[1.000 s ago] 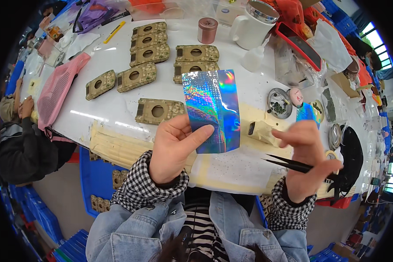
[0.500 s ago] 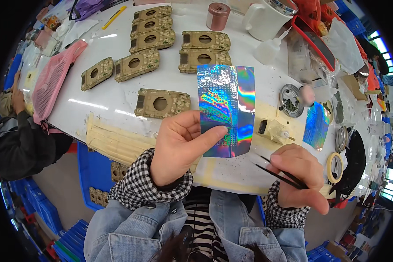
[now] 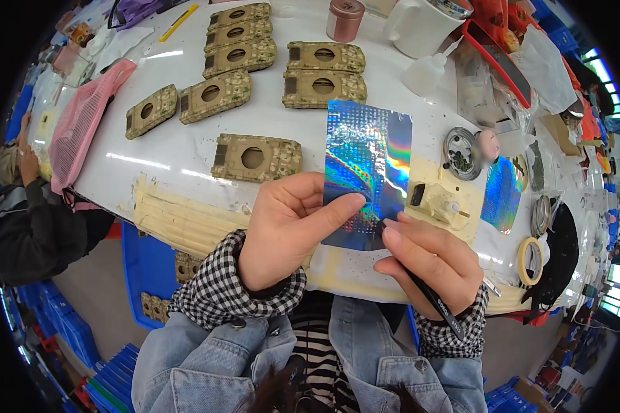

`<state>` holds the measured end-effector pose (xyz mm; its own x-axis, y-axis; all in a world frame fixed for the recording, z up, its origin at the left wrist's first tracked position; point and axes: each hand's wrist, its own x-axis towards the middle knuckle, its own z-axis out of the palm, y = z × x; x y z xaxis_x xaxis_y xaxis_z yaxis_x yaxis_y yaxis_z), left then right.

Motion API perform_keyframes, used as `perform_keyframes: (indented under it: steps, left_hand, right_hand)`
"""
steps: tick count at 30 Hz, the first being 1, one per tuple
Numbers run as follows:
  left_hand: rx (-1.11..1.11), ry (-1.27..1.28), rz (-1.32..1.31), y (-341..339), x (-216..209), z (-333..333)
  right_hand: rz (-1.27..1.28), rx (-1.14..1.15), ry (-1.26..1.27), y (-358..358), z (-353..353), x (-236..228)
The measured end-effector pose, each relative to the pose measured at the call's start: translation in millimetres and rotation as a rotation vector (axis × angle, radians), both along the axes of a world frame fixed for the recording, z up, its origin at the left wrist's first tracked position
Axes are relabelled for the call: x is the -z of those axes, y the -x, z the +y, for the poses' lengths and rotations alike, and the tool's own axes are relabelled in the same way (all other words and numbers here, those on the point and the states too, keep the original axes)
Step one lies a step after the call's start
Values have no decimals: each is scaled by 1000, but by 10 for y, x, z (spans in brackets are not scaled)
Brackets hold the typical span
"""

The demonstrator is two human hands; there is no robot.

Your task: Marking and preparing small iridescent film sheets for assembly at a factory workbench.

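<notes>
My left hand (image 3: 289, 227) pinches a shiny blue holographic sheet (image 3: 365, 151), thumb on its face, holding it raised above the table. Rows of tiny marks cover much of the sheet. In my right hand (image 3: 437, 261) are black tweezers (image 3: 430, 299), their tips at the sheet's lower right part; whether they grip anything there is too small to see. Left of the sheet lies a camouflage-painted model tank hull (image 3: 255, 158) with a round hole in its top. Several more such hulls (image 3: 217, 93) sit farther back.
A round metal tin (image 3: 461, 155) with small dark bits, a second holographic sheet (image 3: 501, 196) and a tape roll (image 3: 530, 261) lie to the right. Behind stand a white mug (image 3: 417, 31) and a pink tin (image 3: 344, 20). A pink mesh basket (image 3: 83, 138) is at left, near another person (image 3: 41, 206).
My right hand has come left and up, bringing the tweezers' tips to the sheet. The sheet has shifted slightly to the right in the view.
</notes>
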<state>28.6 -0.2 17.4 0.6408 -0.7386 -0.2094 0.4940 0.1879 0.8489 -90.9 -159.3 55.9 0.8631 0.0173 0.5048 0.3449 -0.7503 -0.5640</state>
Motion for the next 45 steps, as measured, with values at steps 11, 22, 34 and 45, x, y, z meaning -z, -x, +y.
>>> perform_keyframes:
  steps: [11,22,34,45]
  left_hand:
    - [-23,95,95,9,-10,-17]
    - [13,60,94,-8,-5,-6]
    - [-27,142,91,10,38,-17]
    - [-56,71,37,6,-21,-20]
  right_hand:
    - [-5,35,94,-23,-9,67]
    - [-59,29,117,7,1,66]
    - [-67,22,143,-4,-13,101]
    - [-68,-7,170,-4,-11,93]
